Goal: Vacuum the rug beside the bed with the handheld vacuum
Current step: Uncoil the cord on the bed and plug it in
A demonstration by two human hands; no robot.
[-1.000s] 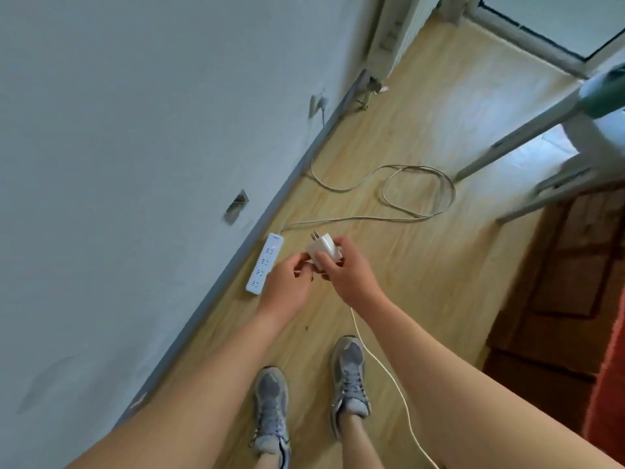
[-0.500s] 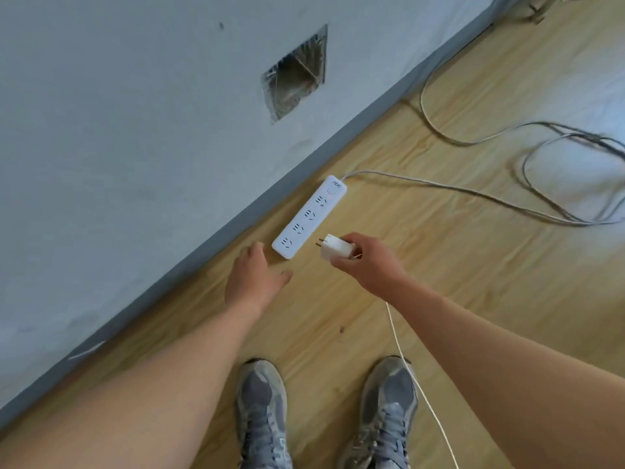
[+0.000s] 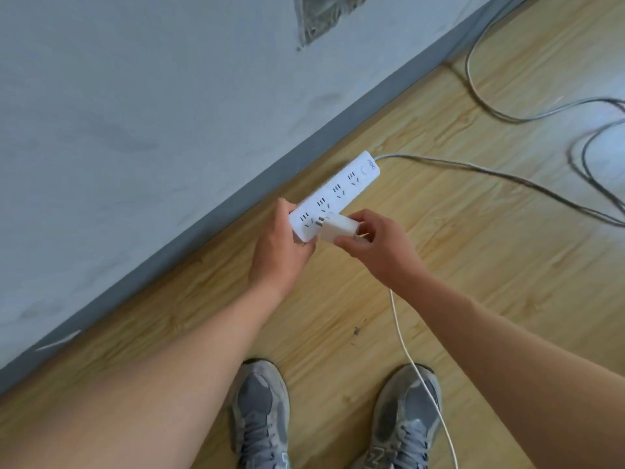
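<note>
Hands (image 3: 280, 248) (image 3: 382, 245), one strip (image 3: 341, 187), one plug (image 3: 336, 228), apparently unseated

Our left hand (image 3: 280, 252) hides the power strip's (image 3: 341, 187) near end; the charger's (image 3: 336, 228) prongs blur; our shoes (image 3: 262, 411) and white cord (image 3: 406, 353) leave the bottom edge.

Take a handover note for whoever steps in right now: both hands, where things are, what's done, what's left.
Left hand grips the near end of the power strip.
Right hand pinches the white plug, prongs at the strip's nearest socket, not yet seated. Its thin cable trails back past the right shoe.
Done: plug lined up.
Left: push it in, then all the vacuuming.
</note>
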